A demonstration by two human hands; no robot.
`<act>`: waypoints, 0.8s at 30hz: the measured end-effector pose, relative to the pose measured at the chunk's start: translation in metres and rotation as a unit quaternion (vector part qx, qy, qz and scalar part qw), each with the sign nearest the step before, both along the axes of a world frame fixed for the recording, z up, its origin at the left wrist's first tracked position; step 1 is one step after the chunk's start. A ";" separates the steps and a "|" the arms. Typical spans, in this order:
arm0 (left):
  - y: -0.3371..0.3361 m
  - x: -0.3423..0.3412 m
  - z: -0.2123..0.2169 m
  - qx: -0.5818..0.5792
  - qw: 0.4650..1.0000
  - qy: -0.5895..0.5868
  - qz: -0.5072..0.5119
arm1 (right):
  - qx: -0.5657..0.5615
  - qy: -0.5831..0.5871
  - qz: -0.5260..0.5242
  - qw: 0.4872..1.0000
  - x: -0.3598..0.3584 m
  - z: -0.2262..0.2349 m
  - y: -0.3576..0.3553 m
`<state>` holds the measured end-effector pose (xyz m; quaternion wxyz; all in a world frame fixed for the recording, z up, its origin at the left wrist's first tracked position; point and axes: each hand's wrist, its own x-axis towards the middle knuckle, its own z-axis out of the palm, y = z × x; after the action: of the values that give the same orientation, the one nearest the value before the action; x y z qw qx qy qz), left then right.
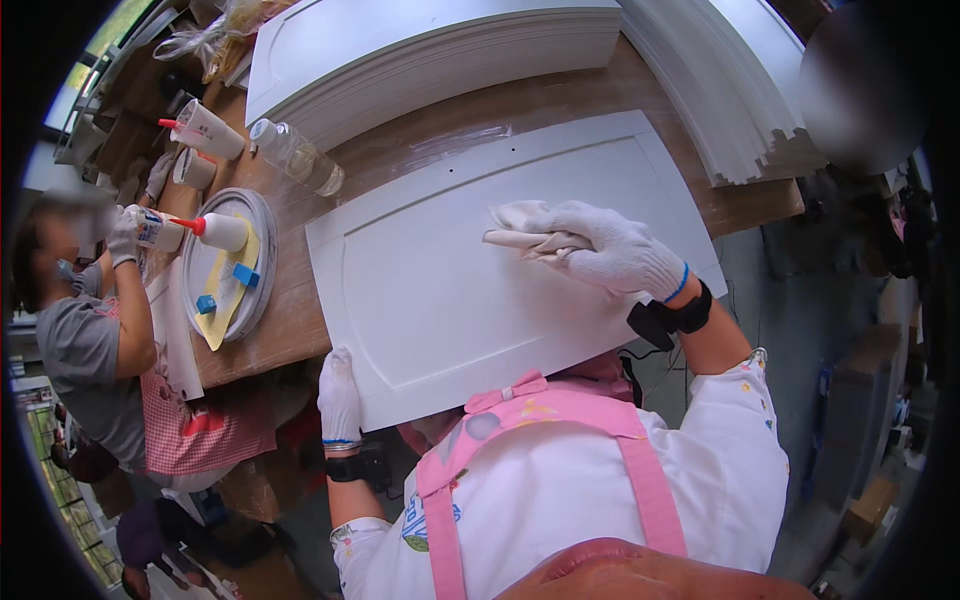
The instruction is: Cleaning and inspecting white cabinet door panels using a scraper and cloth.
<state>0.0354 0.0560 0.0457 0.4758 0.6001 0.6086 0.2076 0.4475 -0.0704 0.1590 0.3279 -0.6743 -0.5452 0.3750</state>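
Right hand (620, 252), gloved, presses folded white cloth (525, 232) onto white cabinet door panel (470, 300); left hand (338, 398) grips panel edge at 7 o'clock; wooden counter (290, 320) beneath

Right hand (620, 255) pressing flat; left hand (338, 400) gripping.
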 end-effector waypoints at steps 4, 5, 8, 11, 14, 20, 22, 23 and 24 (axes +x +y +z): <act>0.011 -0.015 0.020 -0.056 0.998 -0.030 0.003 | 0.014 0.176 -0.207 0.962 0.039 0.032 -0.073; 0.013 -0.009 0.026 -0.058 0.998 -0.029 0.000 | 0.081 0.212 -0.254 0.940 0.049 0.026 -0.094; 0.017 0.002 0.041 -0.079 0.997 -0.013 -0.021 | 0.188 0.258 -0.344 0.883 0.060 0.018 -0.128; 0.020 0.002 0.024 -0.070 0.997 -0.018 -0.022 | 0.197 0.275 -0.360 0.869 0.074 -0.004 -0.144; 0.020 -0.013 -0.014 -0.029 0.989 0.144 0.005 | 0.129 0.224 -0.346 0.902 0.077 -0.027 -0.132; 0.022 0.028 0.021 0.035 0.959 0.281 0.036 | 0.022 -0.242 -0.313 0.918 0.102 -0.074 -0.109; 0.040 0.043 0.039 0.180 0.949 0.251 0.058 | -0.037 -0.411 -0.269 0.870 0.103 -0.078 -0.098; 0.056 0.055 0.046 0.226 0.954 0.190 0.051 | -0.038 -0.422 -0.247 0.871 0.100 -0.076 -0.093; 0.075 0.070 0.056 0.244 0.959 0.142 0.037 | -0.037 -0.433 -0.224 0.873 0.099 -0.073 -0.088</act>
<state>0.1051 0.1307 0.1018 0.2158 0.6984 0.6226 0.2793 0.5467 -0.1581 0.0864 0.1096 -0.8847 -0.4527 -0.0179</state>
